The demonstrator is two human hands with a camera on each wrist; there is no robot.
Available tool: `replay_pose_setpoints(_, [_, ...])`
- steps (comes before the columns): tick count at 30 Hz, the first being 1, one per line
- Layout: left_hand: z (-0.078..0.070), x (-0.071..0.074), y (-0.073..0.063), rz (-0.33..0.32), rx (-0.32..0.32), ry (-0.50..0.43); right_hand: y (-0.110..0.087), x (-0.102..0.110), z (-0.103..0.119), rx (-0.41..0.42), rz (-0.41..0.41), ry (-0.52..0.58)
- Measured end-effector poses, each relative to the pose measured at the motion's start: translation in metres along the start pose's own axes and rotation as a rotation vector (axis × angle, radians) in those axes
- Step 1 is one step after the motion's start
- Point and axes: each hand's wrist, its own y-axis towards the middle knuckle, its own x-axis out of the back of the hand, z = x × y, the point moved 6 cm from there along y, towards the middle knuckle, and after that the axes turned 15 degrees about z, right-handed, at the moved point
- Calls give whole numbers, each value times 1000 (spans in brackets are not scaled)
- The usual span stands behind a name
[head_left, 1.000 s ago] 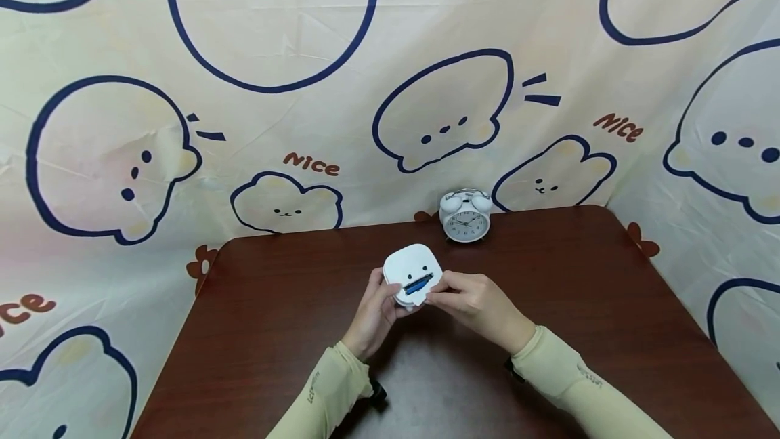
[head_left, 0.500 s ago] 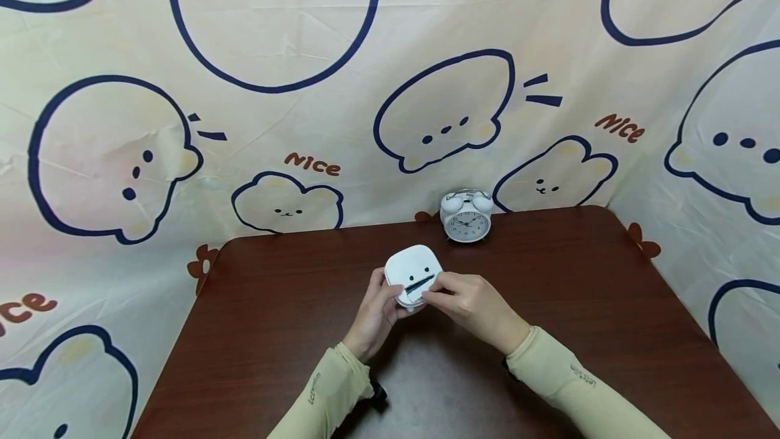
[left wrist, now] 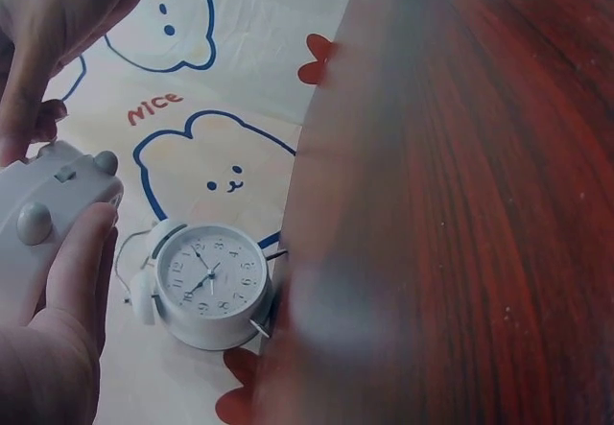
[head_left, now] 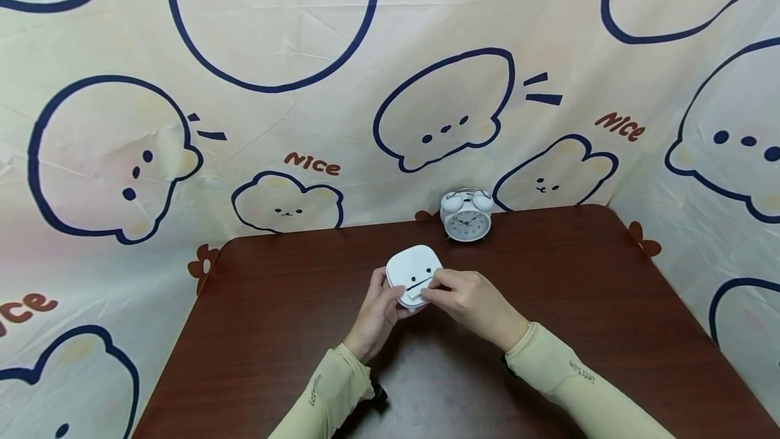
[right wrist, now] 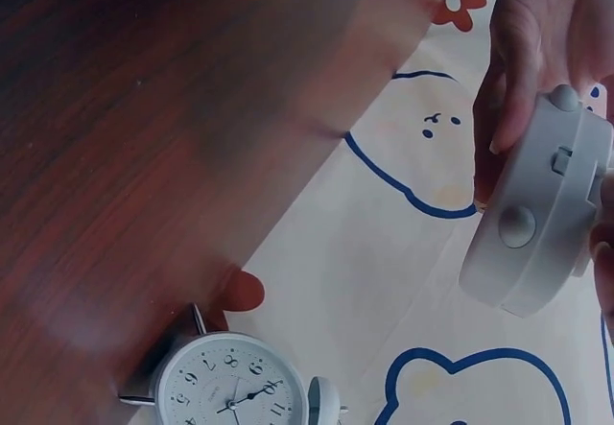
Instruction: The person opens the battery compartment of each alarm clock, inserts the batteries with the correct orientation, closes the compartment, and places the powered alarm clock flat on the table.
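A white rounded-square device (head_left: 405, 264) is held up above the table, its back with two black dots turned toward the head camera. My left hand (head_left: 374, 317) grips it by the left side and lower edge. With thumb and forefinger, my right hand (head_left: 472, 303) pinches the white battery cover (head_left: 415, 293) at the compartment on the back. Only a thin dark slit shows above the cover; any battery behind it is hidden. Two round feet and a small switch show on the device's edge (right wrist: 537, 214) in the right wrist view.
A white twin-bell alarm clock (head_left: 466, 219) stands near the back edge of the dark brown table (head_left: 292, 344). Behind the table hangs a cream cloth (head_left: 341, 120) with cartoon drawings.
The right hand has moved slightly left and brought the cover over the compartment. The blue battery visible there a second ago is now covered, and the dark opening has narrowed to a slit.
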Motion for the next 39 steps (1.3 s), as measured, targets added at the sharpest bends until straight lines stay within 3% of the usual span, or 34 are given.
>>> replay_pose_setpoints(14, [-1,1,2,-6,8,40,3,0,-1,-8,11,-42])
replay_pose_setpoints(21, [-2,2,2,-2,2,40,2,-3,1,0,71,-87])
replay_pose_setpoints(33, [-2,2,1,19,-13,24,-1,-3,0,2,-32,-45])
replay_pose_setpoints(39, [-3,1,1,22,-21,8,-6,-3,1,6,-45,-59])
